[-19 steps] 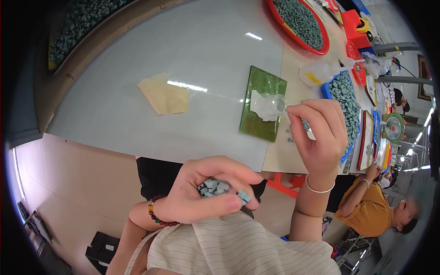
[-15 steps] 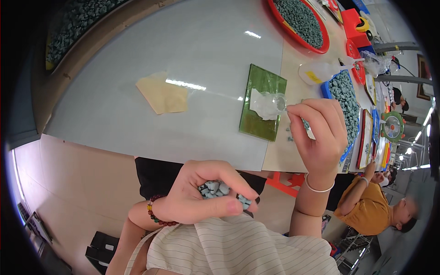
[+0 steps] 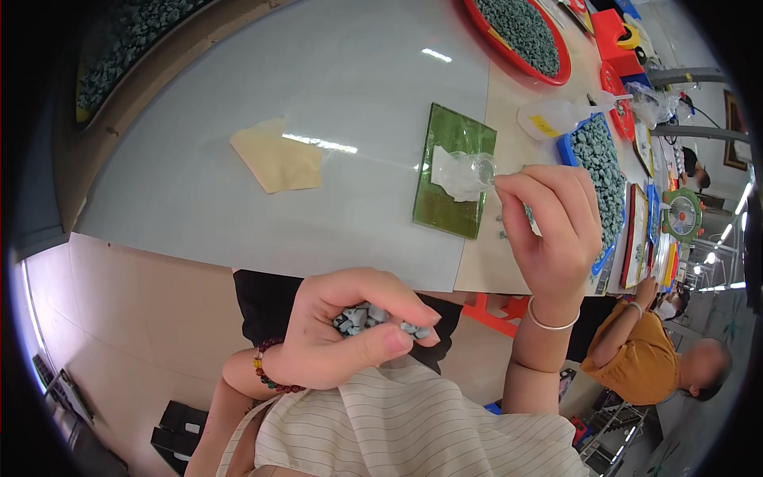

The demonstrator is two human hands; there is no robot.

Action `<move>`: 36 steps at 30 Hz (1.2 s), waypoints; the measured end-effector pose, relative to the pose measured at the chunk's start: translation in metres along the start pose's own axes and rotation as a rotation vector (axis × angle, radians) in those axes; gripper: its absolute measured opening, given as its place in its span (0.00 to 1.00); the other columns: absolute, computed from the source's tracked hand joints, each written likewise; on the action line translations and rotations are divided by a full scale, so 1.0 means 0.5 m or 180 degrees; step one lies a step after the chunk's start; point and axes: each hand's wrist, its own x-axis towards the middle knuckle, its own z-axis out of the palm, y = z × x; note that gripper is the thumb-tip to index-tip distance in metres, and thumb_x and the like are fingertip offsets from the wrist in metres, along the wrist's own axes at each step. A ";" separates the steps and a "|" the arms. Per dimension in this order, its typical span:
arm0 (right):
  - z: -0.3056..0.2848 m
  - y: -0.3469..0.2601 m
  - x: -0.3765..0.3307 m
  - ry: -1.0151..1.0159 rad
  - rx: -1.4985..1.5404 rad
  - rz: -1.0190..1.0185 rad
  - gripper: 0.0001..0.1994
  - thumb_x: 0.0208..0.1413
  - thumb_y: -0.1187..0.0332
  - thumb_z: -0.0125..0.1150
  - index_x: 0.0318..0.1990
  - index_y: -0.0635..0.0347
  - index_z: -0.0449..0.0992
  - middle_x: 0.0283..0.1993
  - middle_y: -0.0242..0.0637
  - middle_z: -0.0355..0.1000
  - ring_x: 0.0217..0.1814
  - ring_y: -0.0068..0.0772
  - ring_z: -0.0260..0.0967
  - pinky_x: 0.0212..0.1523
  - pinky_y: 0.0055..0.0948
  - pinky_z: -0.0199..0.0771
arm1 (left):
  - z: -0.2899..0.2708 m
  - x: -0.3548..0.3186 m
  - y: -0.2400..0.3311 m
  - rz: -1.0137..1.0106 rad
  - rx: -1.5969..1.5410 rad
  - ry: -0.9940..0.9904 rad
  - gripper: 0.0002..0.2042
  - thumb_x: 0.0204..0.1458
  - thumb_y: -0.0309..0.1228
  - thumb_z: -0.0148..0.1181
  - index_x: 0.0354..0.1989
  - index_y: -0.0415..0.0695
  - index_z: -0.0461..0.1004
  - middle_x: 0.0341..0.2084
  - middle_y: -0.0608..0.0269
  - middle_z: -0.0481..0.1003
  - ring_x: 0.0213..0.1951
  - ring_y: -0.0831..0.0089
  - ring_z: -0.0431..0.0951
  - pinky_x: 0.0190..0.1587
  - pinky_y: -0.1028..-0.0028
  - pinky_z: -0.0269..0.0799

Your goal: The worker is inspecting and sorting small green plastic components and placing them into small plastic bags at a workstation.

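Observation:
My left hand (image 3: 342, 326) is curled around several small grey-green stones (image 3: 362, 318), which show in the palm. More of these stones sit between its thumb and forefinger tips. My right hand (image 3: 552, 230) is closed in a pinch at the right edge of a green glass plate (image 3: 441, 211). Whatever lies between those fingertips is too small to make out. On the plate is a patch of white paste (image 3: 453, 175), with a small clear round piece (image 3: 482, 168) at its right side, close to my right fingertips.
A blue tray of stones (image 3: 592, 159) lies beyond my right hand. Beside it is a translucent squeeze bottle (image 3: 548, 118). A red basin of stones (image 3: 560, 67) stands farther off. Yellowish paper (image 3: 278, 159) lies on the grey tabletop (image 3: 358, 87). A co-worker (image 3: 636, 358) sits at right.
My left hand has shifted slightly up and left, and its thumb and fingers have moved around the stones. My right hand keeps its pinch by the plate, almost still.

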 end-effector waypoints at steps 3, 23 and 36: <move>-0.007 -0.019 -0.006 0.0158 0.0537 0.0491 0.09 0.33 0.82 0.60 0.27 0.64 0.73 0.28 0.36 0.67 0.27 0.32 0.63 0.28 0.25 0.64 | 0.009 0.001 -0.010 0.0295 0.0430 0.0268 0.08 0.48 0.24 0.57 0.34 0.39 0.67 0.26 0.56 0.74 0.26 0.76 0.74 0.28 0.81 0.67; -0.020 -0.149 -0.103 0.0548 0.3729 0.1867 0.13 0.33 0.87 0.58 0.30 0.66 0.74 0.37 0.44 0.72 0.33 0.33 0.72 0.30 0.24 0.73 | 0.050 0.013 -0.049 0.0833 0.0955 0.0302 0.10 0.36 0.12 0.63 0.28 0.34 0.71 0.25 0.53 0.75 0.27 0.68 0.76 0.29 0.78 0.72; -0.030 -0.129 -0.116 0.0649 0.2509 0.0860 0.04 0.41 0.78 0.60 0.25 0.64 0.71 0.32 0.45 0.71 0.30 0.38 0.73 0.32 0.33 0.73 | 0.067 0.022 -0.068 0.1176 0.1514 0.0367 0.10 0.33 0.14 0.65 0.25 0.35 0.72 0.23 0.52 0.75 0.21 0.72 0.74 0.23 0.82 0.69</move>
